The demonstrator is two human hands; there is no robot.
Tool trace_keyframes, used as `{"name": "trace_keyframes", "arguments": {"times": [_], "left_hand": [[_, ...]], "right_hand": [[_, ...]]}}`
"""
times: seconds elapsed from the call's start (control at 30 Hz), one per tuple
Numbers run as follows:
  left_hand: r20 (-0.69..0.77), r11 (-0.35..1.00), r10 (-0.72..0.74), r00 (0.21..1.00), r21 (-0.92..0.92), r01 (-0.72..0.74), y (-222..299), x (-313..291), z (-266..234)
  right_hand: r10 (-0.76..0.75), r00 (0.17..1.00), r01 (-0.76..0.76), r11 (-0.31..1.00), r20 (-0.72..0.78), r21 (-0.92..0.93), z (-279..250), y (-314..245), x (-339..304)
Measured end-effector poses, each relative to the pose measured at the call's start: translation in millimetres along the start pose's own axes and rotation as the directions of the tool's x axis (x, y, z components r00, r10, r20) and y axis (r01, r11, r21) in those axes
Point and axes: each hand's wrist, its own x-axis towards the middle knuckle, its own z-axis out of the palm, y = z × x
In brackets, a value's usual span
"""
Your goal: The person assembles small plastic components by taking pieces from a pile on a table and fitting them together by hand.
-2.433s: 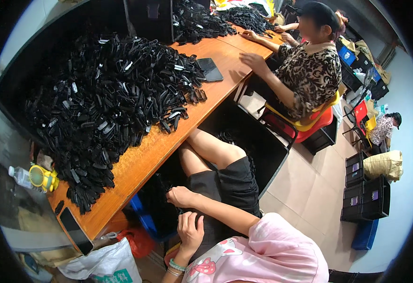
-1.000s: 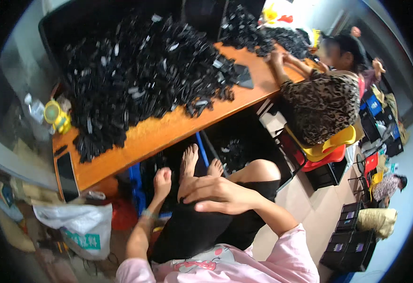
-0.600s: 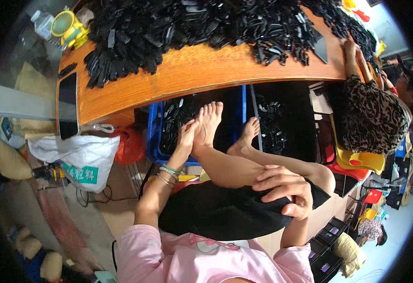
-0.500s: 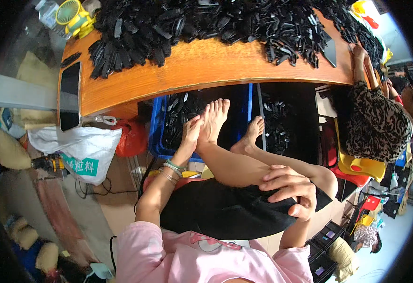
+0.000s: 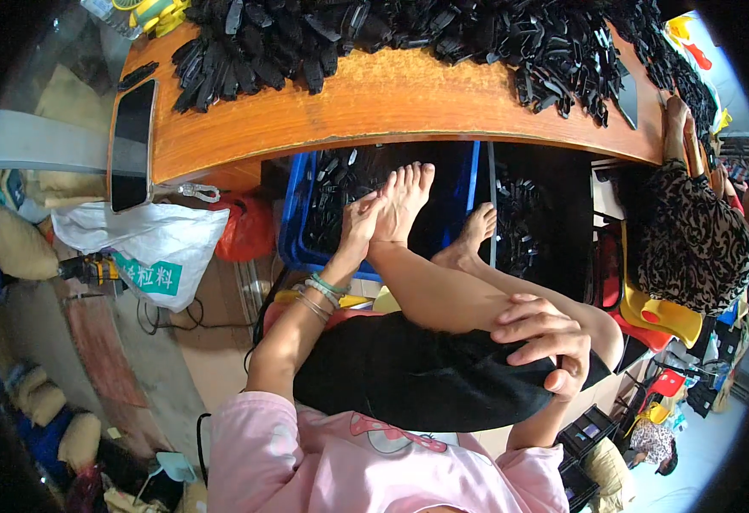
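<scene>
My left hand (image 5: 360,227) is wrapped round the side of one bare foot (image 5: 403,203), which is raised toward the table. Part of its fingers is hidden against the foot. Bracelets circle that wrist. Across my bent leg near the knee lies my right hand (image 5: 547,344), fingers apart and nothing in them; it touches skin and the black shorts (image 5: 409,376). The other bare foot (image 5: 470,239) is farther right. Beyond both feet, a heap of small black plastic pieces (image 5: 443,26) covers the back of the wooden table (image 5: 340,107).
Below the table are a blue crate (image 5: 289,231) and a dark bin (image 5: 554,205), both with black pieces. At left lie a phone (image 5: 132,145), a white sack (image 5: 148,244) and a red bag (image 5: 244,227). A co-worker in a patterned top (image 5: 691,239) sits at right by a yellow chair (image 5: 661,316).
The view has shifted a little, so the table sits higher and the scene lies slightly farther right. Both hands keep their places on the foot and the leg.
</scene>
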Motion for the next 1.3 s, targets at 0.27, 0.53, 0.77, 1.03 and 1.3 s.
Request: {"name": "trace_keyframes", "arguments": {"times": [0.27,0.53,0.77,1.03,1.3], "left_hand": [[0.068,0.995,0.097,0.993,0.01,-0.098,-3,2,-9],[0.09,0.987,0.124,0.988,0.093,-0.132,-12,8,-7],[0.073,0.988,0.098,0.992,0.114,-0.106,-13,7,-12],[0.064,0.948,0.208,0.976,0.231,-0.217,-8,6,-7],[0.072,0.896,0.213,0.974,0.382,-0.225,-12,6,-13]], "right_hand": [[0.026,1.0,-0.026,1.0,-0.002,0.015,0,-2,2],[0.019,1.0,-0.019,1.0,0.022,0.015,-2,-1,2],[0.006,0.999,-0.006,1.0,0.052,0.003,-5,-1,2],[0.006,1.0,-0.006,1.0,0.024,-0.001,-3,0,2],[0.01,1.0,-0.01,1.0,-0.003,0.007,-3,1,0]]}}
